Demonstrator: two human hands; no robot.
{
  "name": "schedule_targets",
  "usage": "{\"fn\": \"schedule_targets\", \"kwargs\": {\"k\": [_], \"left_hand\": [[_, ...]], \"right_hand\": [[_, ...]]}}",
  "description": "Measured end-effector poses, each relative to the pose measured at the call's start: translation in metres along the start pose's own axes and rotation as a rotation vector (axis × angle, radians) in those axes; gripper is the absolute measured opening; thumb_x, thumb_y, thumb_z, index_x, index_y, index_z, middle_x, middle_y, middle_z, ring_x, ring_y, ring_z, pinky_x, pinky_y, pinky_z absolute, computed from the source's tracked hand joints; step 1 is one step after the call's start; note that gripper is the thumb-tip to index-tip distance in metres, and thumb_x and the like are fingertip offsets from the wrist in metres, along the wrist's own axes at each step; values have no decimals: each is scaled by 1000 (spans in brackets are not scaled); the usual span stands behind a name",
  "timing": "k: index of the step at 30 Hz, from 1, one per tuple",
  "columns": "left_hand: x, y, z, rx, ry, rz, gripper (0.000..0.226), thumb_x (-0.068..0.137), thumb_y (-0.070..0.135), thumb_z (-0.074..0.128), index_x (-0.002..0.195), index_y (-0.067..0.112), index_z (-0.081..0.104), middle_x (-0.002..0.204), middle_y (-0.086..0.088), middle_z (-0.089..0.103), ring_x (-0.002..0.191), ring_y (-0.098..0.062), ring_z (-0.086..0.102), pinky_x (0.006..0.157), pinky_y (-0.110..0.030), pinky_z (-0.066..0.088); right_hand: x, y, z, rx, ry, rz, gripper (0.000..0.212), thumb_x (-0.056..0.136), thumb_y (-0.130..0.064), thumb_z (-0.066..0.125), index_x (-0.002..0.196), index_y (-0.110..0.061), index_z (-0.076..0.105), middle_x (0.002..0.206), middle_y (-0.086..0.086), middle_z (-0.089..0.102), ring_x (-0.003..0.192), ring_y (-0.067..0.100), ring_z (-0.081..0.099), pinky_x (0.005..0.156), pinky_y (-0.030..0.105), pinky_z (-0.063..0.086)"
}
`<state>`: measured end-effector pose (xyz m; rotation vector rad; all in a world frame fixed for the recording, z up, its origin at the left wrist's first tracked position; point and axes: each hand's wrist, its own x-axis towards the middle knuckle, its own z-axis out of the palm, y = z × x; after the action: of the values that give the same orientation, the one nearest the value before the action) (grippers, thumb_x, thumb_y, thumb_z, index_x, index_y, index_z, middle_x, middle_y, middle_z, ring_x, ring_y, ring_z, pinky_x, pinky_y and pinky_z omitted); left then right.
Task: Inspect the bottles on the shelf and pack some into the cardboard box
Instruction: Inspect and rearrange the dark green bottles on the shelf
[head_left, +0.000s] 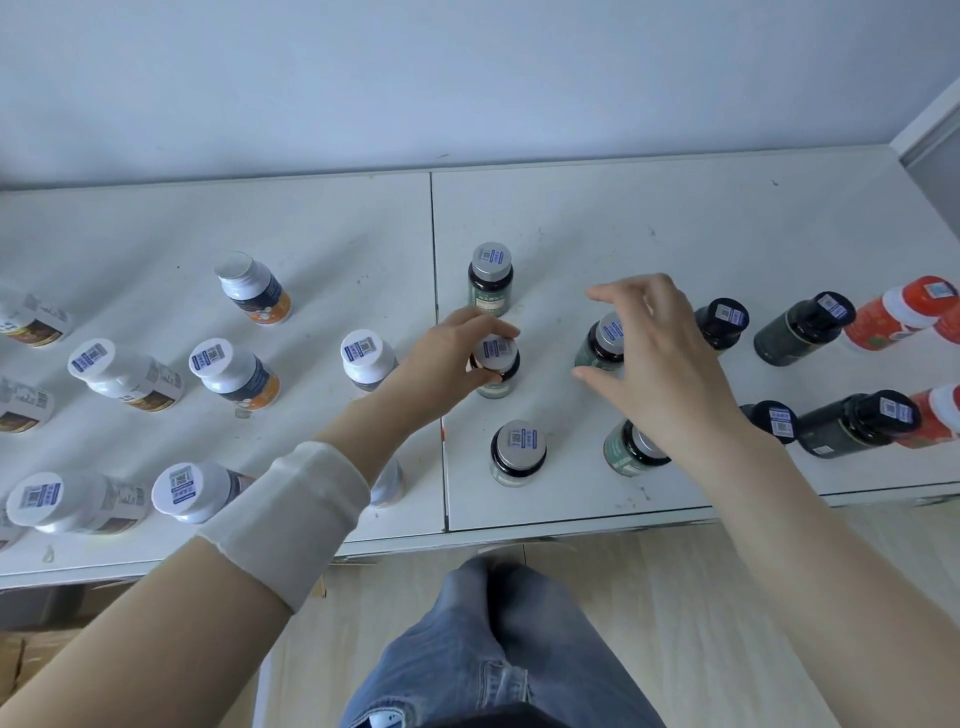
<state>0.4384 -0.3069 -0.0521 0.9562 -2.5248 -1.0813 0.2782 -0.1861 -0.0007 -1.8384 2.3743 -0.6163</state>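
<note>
Silver-capped dark green bottle (496, 364) stands mid white shelf (675, 218) — left hand (452, 353) fingers curled round its cap. Right hand (654, 353) hovers over a matching bottle (602, 345), fingers spread. I'd lift straight up — neighbours probably topple easily.

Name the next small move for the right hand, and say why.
Probably close the right hand on the green-labelled bottle and lift. Its fingers are spread open with thumb and forefinger either side of that bottle's silver cap, holding nothing, while the left hand already grips the neighbouring bottle by its cap.
</note>
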Motion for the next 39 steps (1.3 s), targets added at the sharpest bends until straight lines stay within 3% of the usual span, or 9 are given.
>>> {"fn": "schedule_targets", "kwargs": {"k": [10,13,16,20,23,26,29,33,39], "left_hand": [[2,-5,4,-52,59,33,50,76,9,73,122,15,56,125,-3,55,116,-19,53,95,-20,39],[17,0,-7,-89,299,35,52,73,24,76,120,13,57,119,-5,55,110,-20,54,97,-32,44],[55,1,-11,-22,409,-142,60,73,28,77,125,16,50,121,-11,47,114,-27,48,99,-39,42],[89,-1,-2,62,305,-344,48,76,25,74,119,15,54,119,-13,51,110,-27,51,81,-16,33],[76,-1,-12,-194,403,-345,33,78,17,72,109,20,60,111,1,62,98,-14,59,75,-9,38],[47,10,-23,-717,385,-205,34,80,2,68,106,21,59,111,4,65,104,-12,62,91,-30,49],[25,21,-25,-915,310,-16,39,76,-8,65,108,14,56,117,2,64,114,-18,58,94,-33,48],[11,24,-26,-1020,249,58,41,71,-3,67,104,21,61,121,2,63,118,-17,55,93,-31,49],[7,24,-32,-1058,257,-54,42,69,31,78,107,22,63,106,4,68,98,-16,63,84,-28,52]], "right_hand": [[19,10,4,-115,-85,1,64,69,-18,78,125,-9,48,122,17,45,108,36,45,72,36,37],[27,17,0,-81,-100,7,65,72,-22,76,128,-11,45,125,13,43,110,32,43,75,36,40],[40,24,3,18,-164,20,65,75,-27,74,129,-13,42,127,11,40,117,28,39,81,35,41],[59,39,13,201,-237,52,62,76,-31,71,128,-14,42,126,9,43,120,24,40,92,31,38],[69,47,14,451,-269,170,62,76,-32,71,129,-18,42,124,3,47,113,15,49,89,25,42],[72,48,7,857,-391,343,72,70,-39,72,132,-25,39,122,-7,52,106,9,58,83,22,47],[69,44,2,1198,-383,304,64,64,-27,70,124,-19,49,112,-2,62,96,15,67,86,31,54],[61,37,-2,1218,-292,203,47,70,-5,70,111,-22,55,99,-6,64,86,11,68,80,25,52],[52,21,-15,1178,-348,249,46,60,-35,69,100,-17,57,80,4,68,74,24,70,67,28,56]]}}
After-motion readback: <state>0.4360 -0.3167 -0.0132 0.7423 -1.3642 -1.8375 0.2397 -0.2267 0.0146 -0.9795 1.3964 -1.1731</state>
